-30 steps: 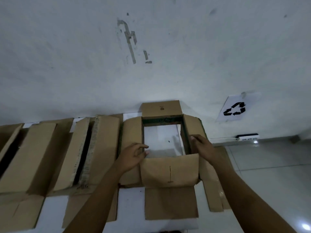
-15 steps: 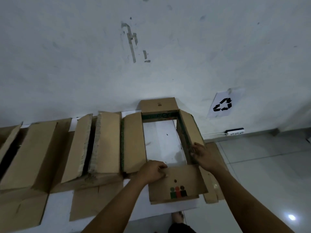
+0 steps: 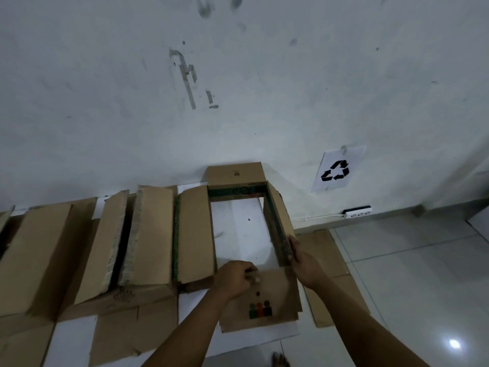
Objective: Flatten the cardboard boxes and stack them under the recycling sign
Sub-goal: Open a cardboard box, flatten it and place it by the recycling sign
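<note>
2 hands work the same open cardboard box [image 3: 239, 192], which stands on a white table [image 3: 71, 337] at the right end of a row of other boxes [image 3: 148, 234], against the wall. Its top and bottom are both open, so the white tabletop shows through the middle. The left hand [image 3: 234, 278] is curled over the top edge of the near wall [image 3: 264, 300], the one printed with 3 small coloured figures, fingers clamped on it. The right hand [image 3: 301, 256] pinches the near end of the right wall [image 3: 276, 223], thumb on the inside.

The step in hand looks like collapsing this box: the walls already skew out of square. The next move likely calls for pushing the near wall and the right wall toward each other until the tube folds flat, then carrying it right to the floor beneath the recycling sign [image 3: 337, 169], where some flat cardboard [image 3: 328, 250] already lies.
</note>
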